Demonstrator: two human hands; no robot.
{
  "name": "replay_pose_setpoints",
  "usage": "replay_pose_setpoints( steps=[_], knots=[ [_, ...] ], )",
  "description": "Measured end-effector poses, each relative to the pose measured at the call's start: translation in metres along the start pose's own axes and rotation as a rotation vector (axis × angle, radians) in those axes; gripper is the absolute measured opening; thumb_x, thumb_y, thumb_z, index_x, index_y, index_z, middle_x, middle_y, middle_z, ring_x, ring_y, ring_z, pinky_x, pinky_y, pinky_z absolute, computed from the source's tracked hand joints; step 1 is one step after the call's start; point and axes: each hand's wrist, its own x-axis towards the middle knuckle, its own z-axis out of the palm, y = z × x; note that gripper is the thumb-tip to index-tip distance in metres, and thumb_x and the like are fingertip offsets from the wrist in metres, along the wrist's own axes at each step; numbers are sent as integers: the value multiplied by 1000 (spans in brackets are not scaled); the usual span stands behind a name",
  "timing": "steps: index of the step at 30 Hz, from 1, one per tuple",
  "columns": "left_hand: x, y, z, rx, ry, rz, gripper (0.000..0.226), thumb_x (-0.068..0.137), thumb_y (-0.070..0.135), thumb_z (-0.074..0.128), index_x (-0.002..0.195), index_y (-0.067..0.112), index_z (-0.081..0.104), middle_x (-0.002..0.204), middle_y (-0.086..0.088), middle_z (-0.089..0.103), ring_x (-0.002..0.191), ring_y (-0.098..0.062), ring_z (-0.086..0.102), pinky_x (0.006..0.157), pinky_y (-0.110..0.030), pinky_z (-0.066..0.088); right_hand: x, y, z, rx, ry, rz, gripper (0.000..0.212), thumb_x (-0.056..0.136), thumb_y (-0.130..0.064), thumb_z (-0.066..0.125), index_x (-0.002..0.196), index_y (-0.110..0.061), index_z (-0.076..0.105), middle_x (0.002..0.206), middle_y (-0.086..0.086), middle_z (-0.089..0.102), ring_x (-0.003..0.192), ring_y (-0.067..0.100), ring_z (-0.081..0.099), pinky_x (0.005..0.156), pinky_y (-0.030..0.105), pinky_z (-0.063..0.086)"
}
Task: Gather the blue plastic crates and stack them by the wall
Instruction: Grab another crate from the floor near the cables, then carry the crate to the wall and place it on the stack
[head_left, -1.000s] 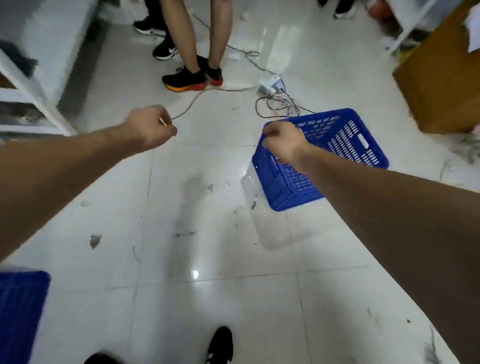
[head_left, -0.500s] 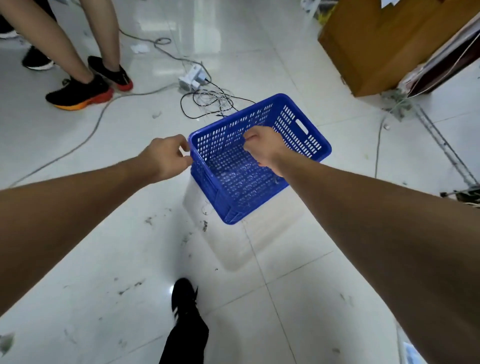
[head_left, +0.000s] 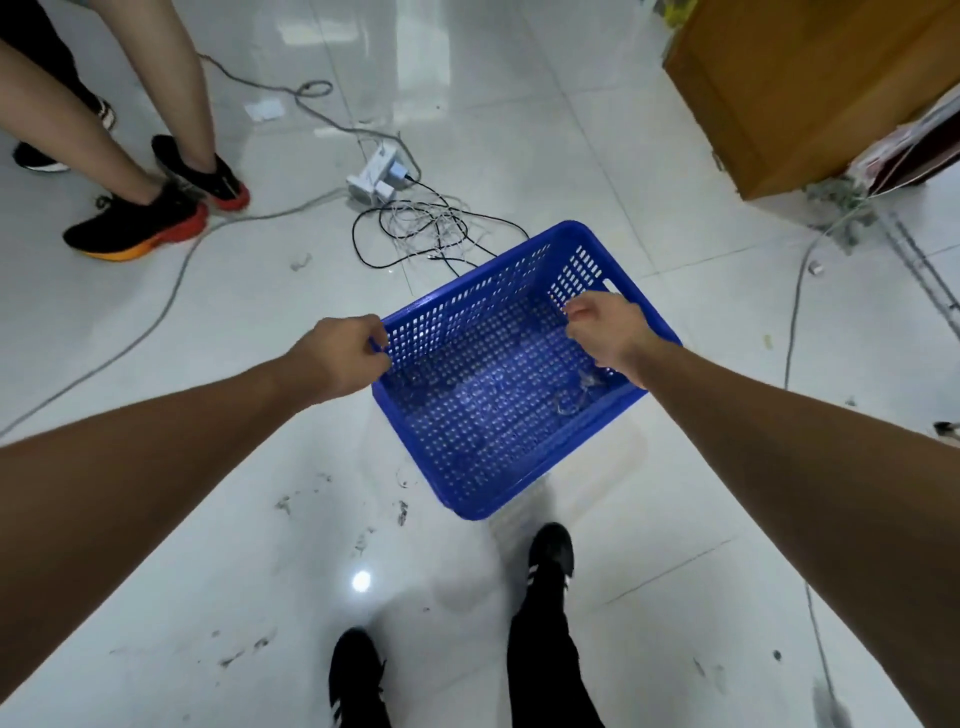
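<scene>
A blue perforated plastic crate (head_left: 488, 415) sits on the white tiled floor in front of me, empty but for a scrap of clear film in its right corner. My left hand (head_left: 343, 356) is closed on the rim at the crate's left corner. My right hand (head_left: 608, 327) is over the right side, fingers curled at the rim beside the handle slot; whether it grips the rim is not clear.
A power strip (head_left: 376, 174) with tangled cables (head_left: 421, 234) lies just beyond the crate. A person's legs in black and orange shoes (head_left: 140, 228) stand at the far left. A wooden cabinet (head_left: 789, 88) is at the upper right. My own feet (head_left: 550, 556) are below the crate.
I have stepped closer to the crate. My left hand came across and closed on its left corner; my right hand shifted from inside the crate to the right rim.
</scene>
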Motion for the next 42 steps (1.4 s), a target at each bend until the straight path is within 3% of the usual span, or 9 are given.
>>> replay_pose_setpoints(
  steps=[6, 12, 17, 21, 23, 25, 28, 32, 42],
  knots=[
    [64, 41, 48, -88, -1, -149, 17, 89, 26, 58, 104, 20, 65, 102, -5, 72, 92, -28, 66, 81, -38, 55, 103, 60, -48, -55, -61, -20, 42, 93, -19, 68, 135, -15, 65, 132, 5, 70, 111, 23, 65, 94, 37, 57],
    [135, 35, 112, -75, 20, -410, 15, 94, 26, 57, 104, 16, 64, 105, -10, 72, 93, -30, 59, 78, -34, 42, 223, 124, -55, -109, -211, -72, 50, 91, -25, 73, 138, -12, 63, 135, 8, 68, 121, 25, 65, 101, 32, 49],
    [145, 16, 168, -157, 42, -673, 46, 84, 40, 64, 122, 13, 60, 99, -10, 69, 95, -38, 64, 83, -40, 44, 296, 162, -63, -121, -275, -19, 44, 87, -27, 74, 129, -15, 69, 124, 5, 73, 114, 24, 67, 92, 25, 46],
    [151, -37, 197, -209, 210, -872, 79, 67, 52, 60, 130, 5, 47, 95, -28, 67, 94, -54, 63, 79, -56, 52, 355, 183, -62, -181, -164, 7, 55, 79, -34, 72, 131, -19, 66, 130, 6, 69, 119, 30, 65, 104, 41, 51],
    [150, -50, 211, -243, 251, -952, 84, 69, 51, 61, 134, 3, 41, 104, -34, 65, 98, -56, 62, 81, -60, 54, 383, 192, -52, -272, -93, 17, 76, 74, -43, 72, 145, -23, 54, 144, 8, 58, 129, 35, 57, 106, 53, 50],
    [156, -60, 230, -365, 234, -1033, 79, 74, 47, 66, 138, 9, 40, 114, -27, 63, 102, -49, 63, 86, -60, 56, 406, 201, -38, -290, -138, 52, 89, 78, -39, 78, 155, -20, 38, 151, 12, 51, 134, 39, 53, 109, 53, 48],
    [175, -77, 257, -573, 299, -1115, 66, 68, 38, 73, 124, 20, 42, 125, -20, 64, 97, -43, 70, 85, -62, 59, 419, 208, -15, -170, -208, 170, 72, 84, -27, 75, 147, -21, 40, 136, 15, 60, 115, 38, 63, 99, 50, 55],
    [185, -65, 268, -624, 440, -1163, 45, 68, 27, 60, 105, 29, 33, 121, -20, 66, 86, -47, 74, 82, -63, 60, 421, 216, 10, -137, -69, 153, 53, 88, -27, 64, 136, -22, 41, 113, 10, 58, 92, 35, 61, 87, 50, 59],
    [176, -58, 244, -744, 324, -1118, 61, 79, 20, 62, 134, 16, 35, 130, -18, 60, 90, -39, 69, 92, -59, 58, 424, 200, -2, -61, -38, 189, 43, 74, -29, 66, 112, -33, 46, 120, 12, 66, 101, 40, 70, 90, 59, 60]
  ],
)
